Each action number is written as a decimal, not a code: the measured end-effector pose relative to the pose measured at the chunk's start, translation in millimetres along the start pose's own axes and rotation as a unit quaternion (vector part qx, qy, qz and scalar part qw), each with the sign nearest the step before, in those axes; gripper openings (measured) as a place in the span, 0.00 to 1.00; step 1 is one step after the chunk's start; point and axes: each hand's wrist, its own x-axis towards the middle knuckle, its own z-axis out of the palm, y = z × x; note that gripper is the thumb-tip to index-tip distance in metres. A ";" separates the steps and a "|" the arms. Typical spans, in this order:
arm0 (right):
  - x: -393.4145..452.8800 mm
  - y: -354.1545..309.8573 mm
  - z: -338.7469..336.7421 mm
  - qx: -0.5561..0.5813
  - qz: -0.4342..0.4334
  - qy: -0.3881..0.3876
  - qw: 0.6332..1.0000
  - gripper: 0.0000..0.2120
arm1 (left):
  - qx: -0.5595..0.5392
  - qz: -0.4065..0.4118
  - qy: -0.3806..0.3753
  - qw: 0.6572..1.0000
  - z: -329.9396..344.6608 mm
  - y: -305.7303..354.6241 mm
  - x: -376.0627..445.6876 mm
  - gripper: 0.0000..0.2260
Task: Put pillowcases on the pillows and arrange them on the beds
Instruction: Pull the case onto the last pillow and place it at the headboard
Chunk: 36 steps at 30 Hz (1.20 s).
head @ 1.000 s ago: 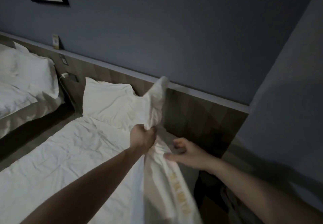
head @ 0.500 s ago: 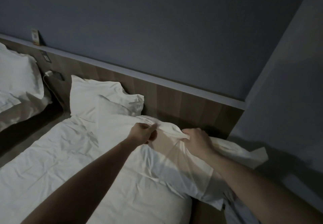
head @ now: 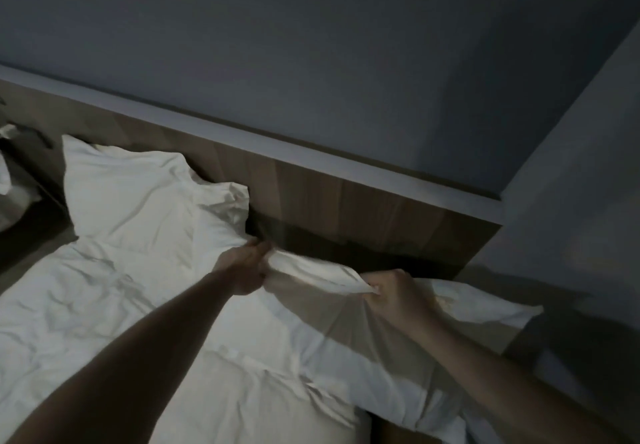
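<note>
A thin white fabric pillowcase (head: 332,312) is stretched between two hands at the far right part of a bed with crumpled white sheets (head: 86,322), just in front of a wooden headboard panel (head: 346,208). The left hand (head: 247,265) is fisted around one gathered end of the cloth; the right hand (head: 398,293) pinches the other end, fingers curled shut on the fabric. The room is dim, and whether a pillow already sits inside the case cannot be told; the cloth's near right end trails over the mattress edge into shadow. One plump white pillow (head: 138,197) leans against the headboard at the far left of the bed, its right corner rumpled. Two forearms are in view, both cut off by the bottom edge. At the far left edge, pale bedding (head: 5,180) is mostly out of frame. A dark grey-blue wall (head: 311,45) rises behind.
</note>
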 end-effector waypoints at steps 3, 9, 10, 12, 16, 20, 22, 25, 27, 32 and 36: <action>18.6 23.2 -10.7 0.035 0.007 0.001 0.999 0.12 | -0.031 -0.056 0.082 0.995 -15.4 5.8 30.7 0.19; 54.6 89.6 -27.5 0.007 0.111 0.049 0.993 0.11 | -0.136 -0.069 0.123 0.981 -20.4 47.3 76.3 0.15; 61.9 103.7 -25.1 -0.016 0.128 0.056 0.990 0.13 | -0.122 -0.066 0.096 0.986 -14.3 50.3 85.2 0.14; 72.5 122.3 -17.2 -0.073 0.159 0.036 0.984 0.11 | -0.091 -0.070 0.056 0.992 3.5 54.0 99.8 0.16; 72.8 136.3 9.4 -0.096 0.114 0.108 0.983 0.15 | -0.137 -0.073 0.084 0.984 30.2 60.0 113.7 0.13; 71.2 165.0 9.2 -0.126 0.102 0.190 0.968 0.26 | -0.122 -0.055 0.062 0.989 39.5 24.4 127.8 0.22; 71.0 188.0 9.8 -0.170 0.152 0.161 0.960 0.34 | -0.107 -0.075 0.061 0.990 44.7 2.3 136.5 0.25; 75.3 213.2 22.8 -0.240 0.191 0.118 0.944 0.37 | -0.117 -0.077 0.102 0.985 54.8 -8.2 148.8 0.26; 82.8 215.6 29.2 -0.231 0.206 0.122 0.943 0.32 | -0.115 -0.064 0.128 0.983 60.9 -5.7 157.4 0.24; 89.2 206.8 18.3 -0.186 0.150 0.185 0.953 0.18 | -0.145 -0.109 0.172 0.968 45.5 15.5 173.3 0.15; 82.8 198.7 -1.3 -0.168 0.099 0.234 0.952 0.13 | -0.211 -0.079 0.263 0.938 6.5 29.8 183.1 0.09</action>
